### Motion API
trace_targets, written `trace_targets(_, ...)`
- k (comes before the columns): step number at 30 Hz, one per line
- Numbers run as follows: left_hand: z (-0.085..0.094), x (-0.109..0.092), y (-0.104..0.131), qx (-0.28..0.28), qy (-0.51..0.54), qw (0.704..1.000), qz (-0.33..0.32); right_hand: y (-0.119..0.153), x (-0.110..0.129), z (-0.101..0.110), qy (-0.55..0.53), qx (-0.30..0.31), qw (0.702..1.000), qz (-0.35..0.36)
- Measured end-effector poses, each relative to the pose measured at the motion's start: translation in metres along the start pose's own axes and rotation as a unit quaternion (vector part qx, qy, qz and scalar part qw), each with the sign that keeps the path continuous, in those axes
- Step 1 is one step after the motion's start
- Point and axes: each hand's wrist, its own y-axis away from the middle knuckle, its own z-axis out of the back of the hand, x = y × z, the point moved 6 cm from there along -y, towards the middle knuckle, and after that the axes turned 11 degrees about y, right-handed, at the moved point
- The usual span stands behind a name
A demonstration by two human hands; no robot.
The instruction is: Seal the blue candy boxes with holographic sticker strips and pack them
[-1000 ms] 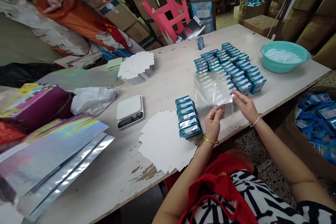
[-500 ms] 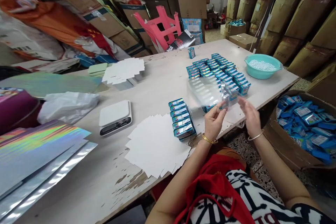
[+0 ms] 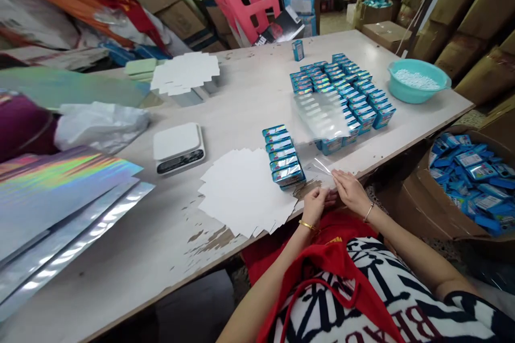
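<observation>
A clear plastic bag [image 3: 319,165] lies partly over the table's front edge, at my hands. My left hand [image 3: 316,204], with a gold bangle, is closed in a pinch at its near end. My right hand [image 3: 350,192], wearing a silver bangle, has its fingers pressed together on the bag's right side. Just beyond are a stack of clear bags [image 3: 322,112], lying on rows of small blue boxes [image 3: 358,96]. To the left of my hands stands a short row of blue boxes [image 3: 282,155], beside a fanned pile of white cards [image 3: 245,193].
A white scale [image 3: 179,142] and a second stack of white cards [image 3: 187,72] are on the left. Shiny holographic sheets [image 3: 60,203] lie nearer. A turquoise basin [image 3: 414,94] of white pieces stands far right, above a carton [image 3: 418,193] full of blue packs.
Both hands have come down and closer together at the table edge, bringing the clear bag with them. My right hand, apart from the bag before, is now on it. The view has tilted down.
</observation>
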Motion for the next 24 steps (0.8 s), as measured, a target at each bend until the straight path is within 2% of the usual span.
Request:
trace_targets(1,0.017,0.003,0.003,-0.016,-0.070,0.997,-0.030,0.001,-0.010,-0.021,-0.042,0.015,0.999,-0.013)
trace_targets(2,0.029,-0.001,0.007,-0.025,-0.143,0.985,-0.091,0.003,-0.017,-0.037,-0.070,0.023,0.997,-0.023)
trace_targets(3,0.035,-0.010,0.014,-0.028,-0.211,0.961,-0.173,0.004,-0.021,-0.049,-0.088,0.027,0.995,-0.029)
trace_targets(5,0.032,-0.029,0.029,-0.005,-0.327,0.886,-0.328,0.005,-0.024,-0.060,-0.095,0.030,0.994,-0.034)
trace_targets(6,0.025,-0.033,0.033,0.025,-0.379,0.848,-0.370,0.005,-0.023,-0.061,-0.095,0.032,0.994,-0.034)
trace_targets(7,0.016,-0.034,0.033,0.064,-0.434,0.813,-0.383,0.004,-0.021,-0.061,-0.100,0.035,0.994,-0.036)
trace_targets(9,-0.003,-0.022,0.022,0.139,-0.548,0.747,-0.349,0.003,-0.015,-0.055,-0.107,0.033,0.993,-0.038)
trace_targets(11,-0.017,-0.003,0.005,0.170,-0.644,0.688,-0.290,0.004,-0.007,-0.043,-0.096,0.020,0.995,-0.028)
trace_targets(13,-0.028,0.011,-0.009,0.180,-0.695,0.652,-0.245,0.005,0.002,-0.025,-0.064,-0.009,0.998,-0.001)
trace_targets(14,-0.033,0.014,-0.013,0.185,-0.699,0.651,-0.232,0.005,0.006,-0.015,-0.047,-0.029,0.998,0.015)
trace_targets(15,-0.038,0.013,-0.013,0.200,-0.684,0.663,-0.229,0.005,0.009,-0.004,-0.032,-0.049,0.998,0.030)
trace_targets(16,-0.042,0.006,-0.010,0.227,-0.648,0.688,-0.234,0.005,0.010,0.006,-0.021,-0.067,0.997,0.041)
trace_targets(18,-0.044,-0.025,0.003,0.291,-0.517,0.761,-0.260,0.001,0.007,0.020,-0.001,-0.087,0.995,0.045)
trace_targets(19,-0.039,-0.048,0.010,0.312,-0.434,0.800,-0.274,-0.002,0.004,0.023,0.007,-0.087,0.995,0.038)
trace_targets(20,-0.029,-0.074,0.013,0.306,-0.352,0.838,-0.283,-0.006,0.000,0.022,0.015,-0.079,0.996,0.028)
trace_targets(21,-0.012,-0.100,0.011,0.268,-0.283,0.875,-0.288,-0.011,-0.003,0.018,0.022,-0.063,0.998,0.020)
trace_targets(22,0.013,-0.127,0.005,0.185,-0.210,0.911,-0.302,-0.016,-0.004,0.012,0.027,-0.041,0.999,0.015)
trace_targets(23,0.043,-0.150,-0.003,0.070,-0.131,0.933,-0.328,-0.022,-0.004,0.004,0.032,-0.015,0.999,0.013)
trace_targets(24,0.074,-0.164,-0.013,-0.038,-0.067,0.936,-0.343,-0.028,-0.002,-0.006,0.037,0.013,0.999,0.014)
